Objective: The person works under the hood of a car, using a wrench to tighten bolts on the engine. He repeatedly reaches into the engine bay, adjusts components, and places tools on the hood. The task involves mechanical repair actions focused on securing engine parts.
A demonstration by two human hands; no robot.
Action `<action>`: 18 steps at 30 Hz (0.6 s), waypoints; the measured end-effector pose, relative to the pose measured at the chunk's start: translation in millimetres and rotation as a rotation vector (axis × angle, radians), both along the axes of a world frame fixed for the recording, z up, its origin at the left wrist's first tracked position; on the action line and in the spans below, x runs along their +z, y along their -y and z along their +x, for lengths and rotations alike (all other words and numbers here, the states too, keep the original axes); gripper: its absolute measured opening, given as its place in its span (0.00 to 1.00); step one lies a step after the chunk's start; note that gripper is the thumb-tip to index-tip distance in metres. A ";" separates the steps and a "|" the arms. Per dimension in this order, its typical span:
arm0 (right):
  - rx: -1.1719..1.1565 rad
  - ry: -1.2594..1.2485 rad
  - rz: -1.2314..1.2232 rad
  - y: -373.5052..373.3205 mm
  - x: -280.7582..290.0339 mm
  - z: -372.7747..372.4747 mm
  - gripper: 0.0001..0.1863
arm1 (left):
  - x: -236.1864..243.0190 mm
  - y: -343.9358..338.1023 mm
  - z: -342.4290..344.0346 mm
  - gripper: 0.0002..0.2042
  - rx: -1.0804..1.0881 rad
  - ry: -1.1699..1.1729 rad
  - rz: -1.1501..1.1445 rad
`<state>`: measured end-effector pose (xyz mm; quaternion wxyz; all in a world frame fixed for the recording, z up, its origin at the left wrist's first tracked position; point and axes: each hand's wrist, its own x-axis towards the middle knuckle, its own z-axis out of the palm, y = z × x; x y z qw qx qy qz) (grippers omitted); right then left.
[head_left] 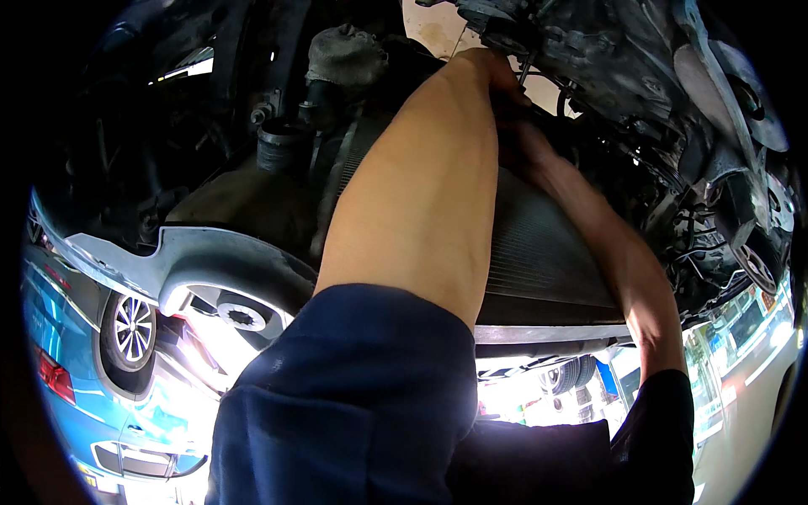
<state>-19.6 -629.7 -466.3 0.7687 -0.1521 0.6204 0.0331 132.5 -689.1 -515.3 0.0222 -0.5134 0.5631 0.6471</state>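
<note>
I reach up into the dark front underside of a vehicle with both arms. My left hand [498,74] is bent at the wrist beside a finned radiator-like panel [539,244], its fingers curled down among dark parts. What they grip is hidden. Just below it, in deep shadow, my right hand [526,150] reaches toward the same spot; its fingers are too dark to make out. A thin dark rod or hose [526,66] runs close by the left fingers.
Left of my forearm are a round black pipe end [282,145] and a grey cloth-like wad [347,55] over another part. A pale metal crossmember [202,248] curves below them. Dark engine parts [589,50] crowd the upper right. Beyond stands a blue car [76,337].
</note>
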 end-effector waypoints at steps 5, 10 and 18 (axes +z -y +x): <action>0.059 -0.042 0.003 -0.3 9.3 -2.4 0.11 | 6.1 -1.7 4.3 0.19 0.099 -0.095 0.158; -0.045 0.007 0.029 -0.7 17.6 0.1 0.11 | 2.6 0.0 3.1 0.21 0.156 -0.164 0.244; 0.002 0.115 0.024 5.9 18.5 -2.2 0.09 | 2.7 -4.5 -0.8 0.23 0.273 -0.276 0.350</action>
